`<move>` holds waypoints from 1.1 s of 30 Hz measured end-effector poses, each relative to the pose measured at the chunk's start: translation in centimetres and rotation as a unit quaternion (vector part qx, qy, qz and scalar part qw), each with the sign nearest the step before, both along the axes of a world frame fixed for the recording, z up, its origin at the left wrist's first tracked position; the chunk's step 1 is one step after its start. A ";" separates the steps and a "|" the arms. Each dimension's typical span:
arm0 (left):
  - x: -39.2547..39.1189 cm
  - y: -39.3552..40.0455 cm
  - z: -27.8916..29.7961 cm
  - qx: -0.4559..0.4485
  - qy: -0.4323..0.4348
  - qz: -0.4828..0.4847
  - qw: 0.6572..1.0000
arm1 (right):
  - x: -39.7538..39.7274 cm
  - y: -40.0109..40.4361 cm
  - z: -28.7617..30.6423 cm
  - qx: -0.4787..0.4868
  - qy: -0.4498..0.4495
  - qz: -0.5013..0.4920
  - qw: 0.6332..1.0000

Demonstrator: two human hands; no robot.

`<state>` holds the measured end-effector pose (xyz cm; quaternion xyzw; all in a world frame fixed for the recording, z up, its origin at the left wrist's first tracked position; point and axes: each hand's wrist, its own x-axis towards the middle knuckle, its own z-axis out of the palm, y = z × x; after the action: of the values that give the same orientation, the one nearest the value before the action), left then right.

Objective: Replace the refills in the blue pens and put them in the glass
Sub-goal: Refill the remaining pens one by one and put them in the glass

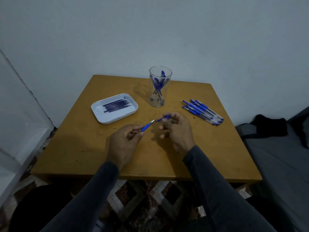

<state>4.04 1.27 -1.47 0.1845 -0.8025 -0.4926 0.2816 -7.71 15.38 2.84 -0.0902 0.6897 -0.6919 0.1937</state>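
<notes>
My left hand (124,141) grips a blue pen (147,126) by its barrel, the blue grip and metal tip pointing up and right. A short way to its right, my right hand (177,129) pinches a blue pen cap (163,117), held just off the pen's tip. Behind them a clear glass (160,97) stands with several blue pens inside. A white tray (100,114) at the left holds several dark refills (115,104). A row of several blue pens (203,111) lies on the table at the right.
The wooden table (93,158) stands against a white wall. A grey cushion with a black cloth (269,126) on it lies to the right of the table. Patterned floor shows below the front edge.
</notes>
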 end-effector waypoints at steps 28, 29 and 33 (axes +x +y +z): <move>0.2 -0.3 -0.3 -0.068 0.006 -0.050 0.996 | 0.6 0.6 -0.2 -0.006 0.000 0.090 0.996; 0.2 -0.3 -0.4 -0.067 0.010 -0.051 0.996 | 0.6 0.6 -0.2 -0.004 0.001 0.093 0.996; 0.2 -0.3 -0.3 -0.071 0.021 -0.052 0.996 | 0.7 0.2 -0.3 0.002 -0.003 0.101 0.995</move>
<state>4.24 0.97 -1.73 0.1112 -0.8379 -0.4520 0.2849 -6.98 15.57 2.57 -0.1566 0.6778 -0.6677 0.2651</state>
